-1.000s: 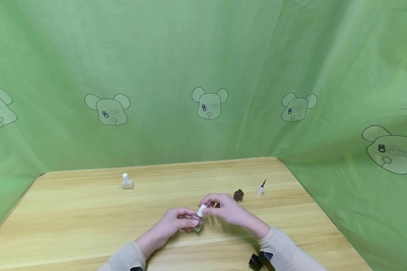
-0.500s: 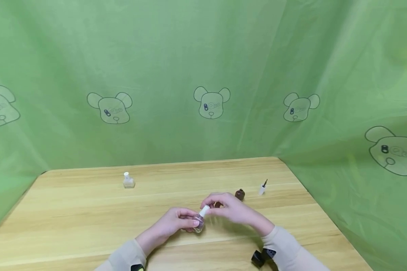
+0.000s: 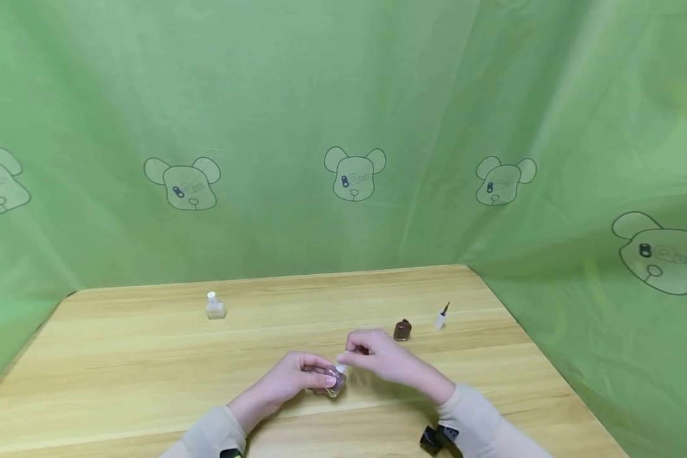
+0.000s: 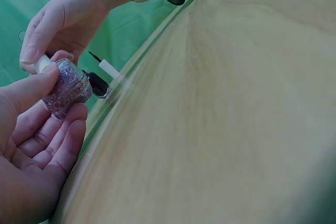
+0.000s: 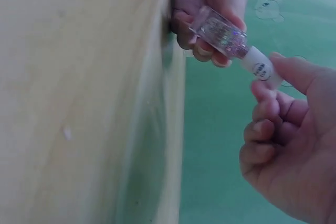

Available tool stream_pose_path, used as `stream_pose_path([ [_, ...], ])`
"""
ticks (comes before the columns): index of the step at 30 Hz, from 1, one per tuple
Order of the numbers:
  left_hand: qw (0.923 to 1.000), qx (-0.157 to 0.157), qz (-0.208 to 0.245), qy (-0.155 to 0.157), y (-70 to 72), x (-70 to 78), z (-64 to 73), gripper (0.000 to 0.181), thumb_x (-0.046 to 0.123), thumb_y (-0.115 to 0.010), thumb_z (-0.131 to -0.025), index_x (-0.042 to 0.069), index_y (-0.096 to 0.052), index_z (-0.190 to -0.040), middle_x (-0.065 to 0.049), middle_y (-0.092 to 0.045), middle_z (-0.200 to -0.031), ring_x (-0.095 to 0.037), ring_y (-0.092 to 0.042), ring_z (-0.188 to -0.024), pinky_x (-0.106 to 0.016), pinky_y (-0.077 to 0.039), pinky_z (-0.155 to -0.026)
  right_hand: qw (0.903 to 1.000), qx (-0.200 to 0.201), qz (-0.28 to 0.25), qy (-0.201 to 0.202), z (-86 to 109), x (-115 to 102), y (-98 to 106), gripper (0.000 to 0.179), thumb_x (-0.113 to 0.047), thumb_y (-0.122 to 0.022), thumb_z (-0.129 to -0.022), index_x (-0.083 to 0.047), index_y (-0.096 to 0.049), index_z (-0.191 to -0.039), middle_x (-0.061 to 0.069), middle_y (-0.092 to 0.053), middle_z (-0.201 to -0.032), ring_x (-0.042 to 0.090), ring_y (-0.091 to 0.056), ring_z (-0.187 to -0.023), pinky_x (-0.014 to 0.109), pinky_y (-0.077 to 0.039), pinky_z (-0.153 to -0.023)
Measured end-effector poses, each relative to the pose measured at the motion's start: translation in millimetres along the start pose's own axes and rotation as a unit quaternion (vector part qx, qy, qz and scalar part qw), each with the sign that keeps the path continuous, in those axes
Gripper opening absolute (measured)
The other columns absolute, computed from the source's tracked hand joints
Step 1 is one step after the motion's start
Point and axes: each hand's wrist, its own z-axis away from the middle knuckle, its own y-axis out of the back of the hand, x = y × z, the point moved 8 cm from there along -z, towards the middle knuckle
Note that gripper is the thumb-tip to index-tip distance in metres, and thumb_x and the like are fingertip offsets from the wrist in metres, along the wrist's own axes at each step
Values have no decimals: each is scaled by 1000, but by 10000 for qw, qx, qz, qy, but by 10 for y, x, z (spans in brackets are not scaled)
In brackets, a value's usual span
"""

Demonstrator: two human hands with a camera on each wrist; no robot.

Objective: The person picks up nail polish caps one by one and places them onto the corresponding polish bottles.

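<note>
A small clear nail polish bottle [image 5: 220,32] with glittery pinkish-purple contents is gripped by my left hand [image 3: 298,376], thumb on one side and fingers on the other. It tilts, its neck toward my right hand [image 3: 383,359]. The thumb and index finger of that hand pinch the white cap [image 5: 261,67]. In the right wrist view the cap sits at the bottle's neck; whether it is loose I cannot tell. Just beyond the right hand stands an uncapped dark brown nail polish bottle [image 3: 402,330]. To its right is a white cap with its dark brush pointing up [image 3: 441,317].
A nail polish bottle with pale contents and a white cap [image 3: 215,307] stands at the back left of the wooden table [image 3: 120,356]. A green curtain printed with bear heads [image 3: 275,127] hangs behind and beside it. Black wrist devices [image 3: 432,440] sit on the sleeves.
My right fingers have turned around the white cap and now cover more of it. The left hand keeps its grip on the bottle nearly in place. The view has shifted slightly.
</note>
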Motion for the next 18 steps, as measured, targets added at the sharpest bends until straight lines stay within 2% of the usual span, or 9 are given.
stream_pose_path([
  [3,10000,38,-38,24,-3,1,2,40,17,-75,-83,-7,-65,-114,-9,-74,-99,-9,-68,-82,-24,-57,-74,9998,46,145,-104,-5,10,-26,35,-38,-61,-94,-16,-53,-68,-12,-43,-62,-1,-36,-56,16,-37,-54],
  [7,9999,89,-107,56,1,0,10,38,15,-75,-83,-6,-65,-113,-8,-74,-98,-10,-67,-82,-24,-57,-74,9996,91,199,-178,-5,11,-37,45,-40,-59,-95,-14,-44,-61,-13,-34,-56,-1,-30,-52,15,-32,-50],
  [10,9999,109,-93,64,8,2,14,38,15,-74,-83,-5,-65,-114,-7,-74,-98,-11,-67,-81,-25,-57,-75,9994,91,146,-313,-3,32,-33,44,-43,-59,-94,-13,-49,-63,-13,-37,-56,-1,-32,-52,15,-33,-51],
  [12,9999,111,-43,44,15,-3,9,38,15,-73,-84,-6,-64,-114,-8,-74,-99,-11,-67,-82,-26,-57,-76,9994,84,32,-326,-4,48,-28,36,-43,-60,-93,-13,-58,-72,-12,-47,-62,1,-40,-57,16,-39,-55],
  [14,9999,95,42,15,20,-10,1,38,14,-73,-84,-6,-64,-115,-9,-74,-101,-11,-67,-83,-27,-57,-78,9993,57,-190,-321,-5,63,-20,27,-40,-64,-91,-14,-67,-89,-9,-58,-72,2,-48,-65,18,-44,-61],
  [16,9999,81,143,9,28,-25,-12,39,14,-72,-85,-6,-63,-116,-8,-74,-102,-11,-67,-84,-27,-58,-79,9986,23,-477,-243,-11,79,-14,28,-36,-67,-90,-13,-68,-105,-4,-65,-84,4,-53,-74,20,-48,-68],
  [18,9997,62,227,-2,34,-32,-21,39,14,-71,-86,-7,-63,-118,-7,-74,-101,-11,-67,-85,-27,-57,-79,9968,-27,-772,-213,-19,100,-9,33,-31,-69,-88,-12,-67,-115,1,-69,-92,5,-56,-79,21,-49,-71],
])
